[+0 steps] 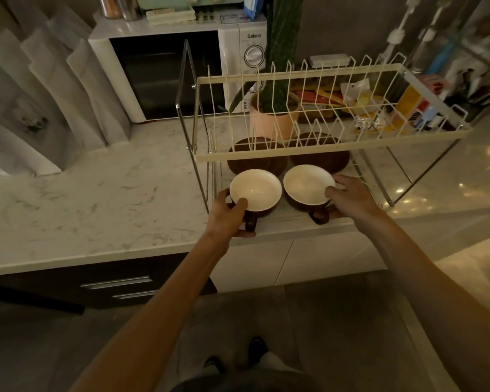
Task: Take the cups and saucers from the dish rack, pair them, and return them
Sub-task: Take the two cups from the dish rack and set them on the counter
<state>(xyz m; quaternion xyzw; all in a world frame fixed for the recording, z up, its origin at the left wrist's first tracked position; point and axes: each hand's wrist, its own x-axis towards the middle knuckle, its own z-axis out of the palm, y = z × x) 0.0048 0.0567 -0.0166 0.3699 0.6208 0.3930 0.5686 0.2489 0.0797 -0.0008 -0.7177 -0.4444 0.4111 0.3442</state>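
While both arms reach forward over the marble worktop (96, 193), each hand grasps one brown cup with a white interior at the front of the lower tier of the dish rack (294, 158). Left hand (227, 217): thumb hooked over the near rim of the left cup (255, 190), fingers wrapped beneath it beside the handle, which points toward the person. Right hand (351, 198): thumb on the near right rim of the right cup (309, 183), fingers along its far side; the handle of this cup also faces the person. The two cups sit side by side, rims almost touching. Behind them, on the same tier, lie two dark brown saucers (255, 154), partly hidden by the cream wire upper tier. Beyond the rack stand a potted plant (275, 117) and a white microwave (181, 72).
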